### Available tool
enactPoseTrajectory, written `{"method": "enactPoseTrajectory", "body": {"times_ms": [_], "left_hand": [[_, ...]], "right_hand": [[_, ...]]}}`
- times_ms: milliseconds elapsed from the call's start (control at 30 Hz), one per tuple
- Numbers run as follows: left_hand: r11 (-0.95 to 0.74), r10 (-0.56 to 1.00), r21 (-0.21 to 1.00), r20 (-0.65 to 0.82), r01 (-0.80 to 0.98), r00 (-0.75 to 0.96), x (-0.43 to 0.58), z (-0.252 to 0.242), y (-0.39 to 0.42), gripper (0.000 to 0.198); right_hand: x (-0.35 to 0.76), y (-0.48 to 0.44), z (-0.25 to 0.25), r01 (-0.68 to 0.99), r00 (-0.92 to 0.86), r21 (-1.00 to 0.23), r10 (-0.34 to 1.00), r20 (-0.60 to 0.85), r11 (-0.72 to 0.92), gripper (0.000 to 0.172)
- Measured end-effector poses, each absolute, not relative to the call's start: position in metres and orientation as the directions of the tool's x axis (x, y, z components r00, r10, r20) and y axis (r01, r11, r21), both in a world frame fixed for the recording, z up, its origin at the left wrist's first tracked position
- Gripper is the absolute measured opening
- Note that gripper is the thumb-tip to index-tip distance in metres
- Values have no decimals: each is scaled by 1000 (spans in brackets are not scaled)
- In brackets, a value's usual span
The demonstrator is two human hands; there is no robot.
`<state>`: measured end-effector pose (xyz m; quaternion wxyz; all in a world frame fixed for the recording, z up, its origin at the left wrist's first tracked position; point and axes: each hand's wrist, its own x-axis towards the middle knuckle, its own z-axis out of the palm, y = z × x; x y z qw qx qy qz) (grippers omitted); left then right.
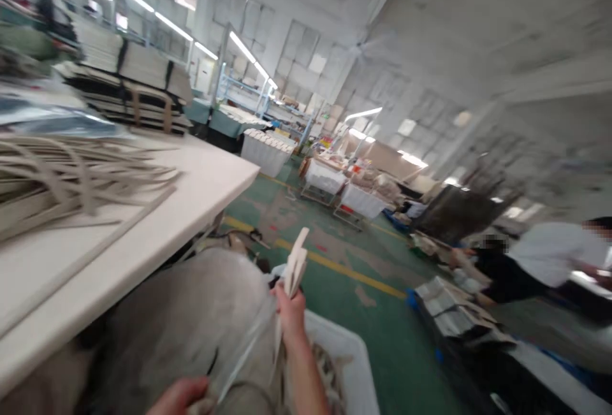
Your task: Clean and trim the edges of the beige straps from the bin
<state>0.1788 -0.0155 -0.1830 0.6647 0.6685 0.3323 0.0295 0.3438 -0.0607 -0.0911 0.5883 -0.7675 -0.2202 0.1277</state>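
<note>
Green floor (382, 319), white bin (351, 342) w/ scraps (331, 370); right hand (289, 313) grips card strips (297, 262), left hand (180, 398) clutches plastic film (243, 356).

The left hand (179, 399), at 6 o'clock, is cut by the bottom edge; its grip is unreadable. Blur hides how many card pieces (296, 261) the right hand (289, 313) clasps. At 3 o'clock a co-worker (549, 255) is cropped by the edge.
</note>
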Motion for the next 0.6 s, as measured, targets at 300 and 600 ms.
{"method": "enactPoseTrajectory", "body": {"times_ms": [300, 600], "left_hand": [[112, 185, 881, -474, 460, 861, 114, -202, 8, 27], [427, 270, 815, -528, 391, 805, 122, -197, 11, 44]], "right_hand": [[340, -28, -126, 88, 846, -984, 532, -7, -153, 45], [353, -10, -142, 106, 818, -979, 575, -14, -175, 51]]}}
